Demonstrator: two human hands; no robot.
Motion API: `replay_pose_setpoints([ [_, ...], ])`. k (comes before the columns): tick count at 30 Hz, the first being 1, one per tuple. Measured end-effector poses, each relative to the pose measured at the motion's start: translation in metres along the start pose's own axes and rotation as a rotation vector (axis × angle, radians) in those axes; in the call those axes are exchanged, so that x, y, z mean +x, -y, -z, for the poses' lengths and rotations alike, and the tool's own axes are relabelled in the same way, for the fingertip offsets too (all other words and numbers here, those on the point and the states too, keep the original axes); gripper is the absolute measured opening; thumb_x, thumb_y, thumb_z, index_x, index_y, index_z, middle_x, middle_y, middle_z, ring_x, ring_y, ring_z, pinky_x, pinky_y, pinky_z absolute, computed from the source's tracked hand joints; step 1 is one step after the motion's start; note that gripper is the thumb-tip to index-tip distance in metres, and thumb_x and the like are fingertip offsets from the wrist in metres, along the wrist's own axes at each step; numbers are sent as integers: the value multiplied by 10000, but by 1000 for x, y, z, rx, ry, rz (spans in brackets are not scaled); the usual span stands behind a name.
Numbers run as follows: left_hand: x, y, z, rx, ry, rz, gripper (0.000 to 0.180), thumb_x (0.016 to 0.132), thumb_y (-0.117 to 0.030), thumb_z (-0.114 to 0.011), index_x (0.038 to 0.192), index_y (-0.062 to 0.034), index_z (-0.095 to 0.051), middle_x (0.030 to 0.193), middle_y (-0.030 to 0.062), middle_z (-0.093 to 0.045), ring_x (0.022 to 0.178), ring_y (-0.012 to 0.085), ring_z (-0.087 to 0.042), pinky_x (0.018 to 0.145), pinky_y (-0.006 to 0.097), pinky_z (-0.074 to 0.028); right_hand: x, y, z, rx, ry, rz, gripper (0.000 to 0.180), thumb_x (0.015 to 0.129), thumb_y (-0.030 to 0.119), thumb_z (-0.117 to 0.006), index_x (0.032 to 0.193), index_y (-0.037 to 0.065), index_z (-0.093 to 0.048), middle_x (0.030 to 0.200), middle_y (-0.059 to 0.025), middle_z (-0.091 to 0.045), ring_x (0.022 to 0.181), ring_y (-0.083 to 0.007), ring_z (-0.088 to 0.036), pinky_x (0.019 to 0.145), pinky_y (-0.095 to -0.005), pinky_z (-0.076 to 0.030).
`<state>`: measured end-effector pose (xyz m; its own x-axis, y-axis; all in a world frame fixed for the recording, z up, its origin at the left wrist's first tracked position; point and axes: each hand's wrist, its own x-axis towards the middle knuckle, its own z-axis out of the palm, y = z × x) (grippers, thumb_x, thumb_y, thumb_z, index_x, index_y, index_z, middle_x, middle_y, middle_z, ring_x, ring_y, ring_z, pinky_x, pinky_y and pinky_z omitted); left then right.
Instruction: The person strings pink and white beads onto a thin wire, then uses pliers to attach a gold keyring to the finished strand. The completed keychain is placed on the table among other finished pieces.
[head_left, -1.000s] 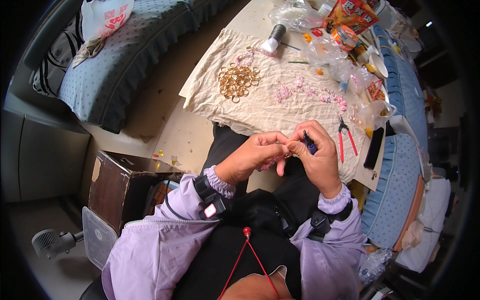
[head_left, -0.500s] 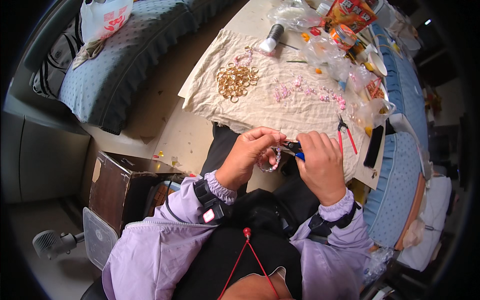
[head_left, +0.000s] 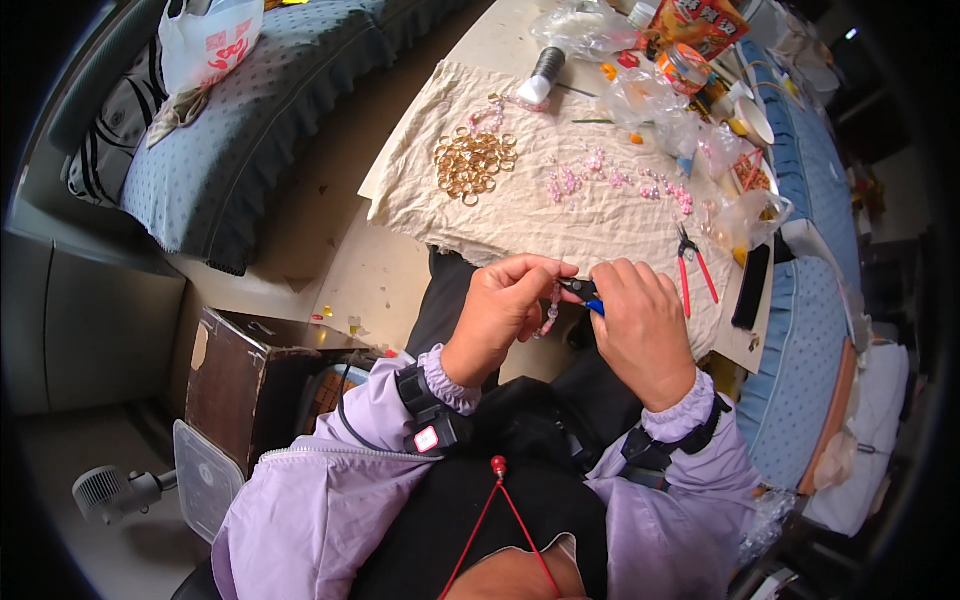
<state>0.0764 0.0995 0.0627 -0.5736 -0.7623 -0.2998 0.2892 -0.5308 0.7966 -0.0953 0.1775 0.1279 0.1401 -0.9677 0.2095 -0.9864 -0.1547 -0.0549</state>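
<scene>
Between the fingertips of my left hand (head_left: pixel 500 310) is pinched the end of a beaded bracelet (head_left: pixel 548 318) in pink and pale purple, hanging down beside the palm. My right hand (head_left: pixel 645 325) is wrapped round blue-handled pliers (head_left: pixel 580 291). Their dark jaws point left and meet the bracelet's upper end at my left fingertips; whether they grip it I cannot tell. Beyond my hands, on the cream cloth (head_left: pixel 420 205), lie a pile of gold rings (head_left: pixel 475 165) and scattered pink beads (head_left: pixel 610 178). Red-handled pliers (head_left: pixel 692 268) rest right of my right hand.
A grey-and-white bottle (head_left: pixel 543 78) lies at the cloth's far edge. Clear plastic bags (head_left: pixel 640 98), an orange-lidded jar (head_left: pixel 684 68) and a red packet (head_left: pixel 700 28) crowd the far right. A black strip (head_left: pixel 751 288) lies near the right edge. At left stands a brown wooden box (head_left: pixel 225 385).
The bracelet's loop has turned and now shows as a narrow strand beside my left fingers. Both hands stay close together, with the pliers still at the bracelet's end.
</scene>
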Motion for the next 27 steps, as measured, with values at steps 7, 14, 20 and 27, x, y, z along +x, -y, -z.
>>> replay_pose_setpoints([
  [7, 1, 3, -1, 46, -9, -56, 250, 1116, -187, -634, 1154, 7, -788, 868, 98, -794, 481, 36, -480, 498, 225, -440, 2, 3, 2, -46, 24, -6, 227, 846, 96, -738, 1010, 84, -582, 940, -96, -588, 943, -291, -622, 824, -439, -472],
  [14, 0, 10, -2, 206, 19, -204, 230, 1112, -166, -661, 1221, -5, -785, 784, -12, -694, 600, 23, -518, 563, 219, -448, 2, 3, -1, -90, 12, 3, 168, 875, 94, -699, 999, 84, -586, 920, -93, -588, 926, -285, -628, 810, -434, -473],
  [20, -3, 8, 0, 442, 39, -347, 301, 1101, -114, -658, 1374, 11, -685, 849, -22, -676, 739, 45, -559, 671, 227, -472, 2, -1, -8, -89, 3, -27, 163, 886, 93, -704, 1001, 69, -590, 870, -110, -620, 872, -326, -671, 771, -459, -530],
  [27, 4, 5, 9, 163, 270, -200, 339, 1095, -83, -651, 1421, 2, -610, 1057, 39, -712, 906, 71, -608, 834, 250, -517, -3, -10, -2, 254, 87, -194, 143, 928, 90, -733, 1017, 27, -641, 899, -206, -688, 874, -450, -686, 736, -540, -527],
])
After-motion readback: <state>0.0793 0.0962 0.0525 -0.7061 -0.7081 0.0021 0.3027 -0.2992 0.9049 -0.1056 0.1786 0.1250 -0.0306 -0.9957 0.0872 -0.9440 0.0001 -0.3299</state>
